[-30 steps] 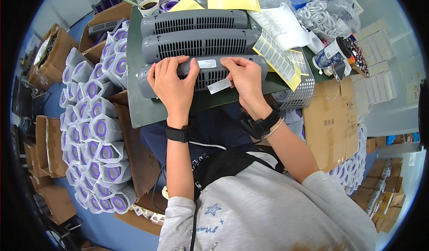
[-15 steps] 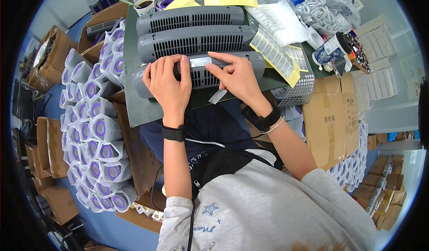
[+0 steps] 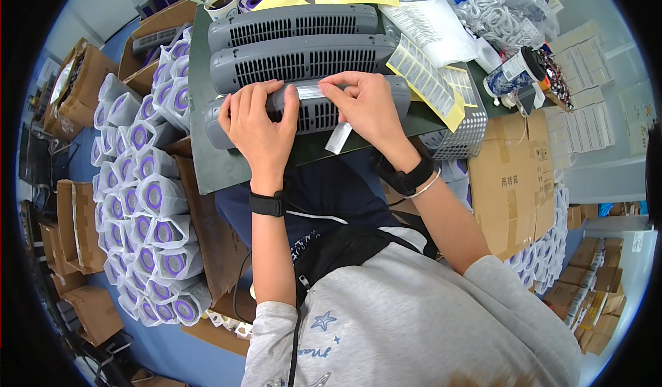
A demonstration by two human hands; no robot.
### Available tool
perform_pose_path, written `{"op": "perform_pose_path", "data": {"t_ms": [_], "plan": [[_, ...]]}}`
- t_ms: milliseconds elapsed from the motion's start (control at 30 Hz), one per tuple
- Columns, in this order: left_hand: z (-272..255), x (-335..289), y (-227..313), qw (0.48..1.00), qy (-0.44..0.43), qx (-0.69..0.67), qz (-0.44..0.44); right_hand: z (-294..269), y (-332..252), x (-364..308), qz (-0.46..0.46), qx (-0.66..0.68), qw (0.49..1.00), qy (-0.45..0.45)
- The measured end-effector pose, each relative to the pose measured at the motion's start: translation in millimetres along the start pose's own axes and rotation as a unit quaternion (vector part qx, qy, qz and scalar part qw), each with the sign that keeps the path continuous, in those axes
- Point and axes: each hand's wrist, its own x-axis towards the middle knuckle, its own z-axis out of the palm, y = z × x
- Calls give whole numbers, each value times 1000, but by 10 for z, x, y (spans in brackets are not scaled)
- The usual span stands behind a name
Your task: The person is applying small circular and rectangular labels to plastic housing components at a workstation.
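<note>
The nearest grey vented housing (image 3: 310, 111) is lain lengthwise along the front edge of the dark green worktop (image 3: 214, 159), with two like housings (image 3: 296, 42) ranged just behind it. The left hand (image 3: 258, 121) is spread flat over the housing's left part, its grip loose, fingers curled over the top edge and nothing enclosed. A silver label strip (image 3: 310, 92) is pressed onto the housing's upper face by the right hand (image 3: 365, 104), its grip narrow, fingertips pinched on the strip's right end. A white backing slip (image 3: 339, 137) is seen hanging below that hand. Little free room is left: stacked purple-and-white packets (image 3: 148, 201) crowd the worktop's left edge, a yellow label sheet (image 3: 424, 77) and a perforated basket (image 3: 462, 135) the right.
</note>
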Motion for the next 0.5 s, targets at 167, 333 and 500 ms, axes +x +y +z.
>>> {"op": "perform_pose_path", "data": {"t_ms": [167, 333, 500], "plan": [[7, -9, -7, 1000, -4, -1, -7, -13, -33, 24, 20, -20, 1000, -2], [27, -11, -15, 1000, 14, -6, -3, -2, -64, 51, 16, -53, 998, -11], [30, -3, -16, 1000, 11, -5, -6, -7, -172, 121, -18, -94, 995, 4]]}}
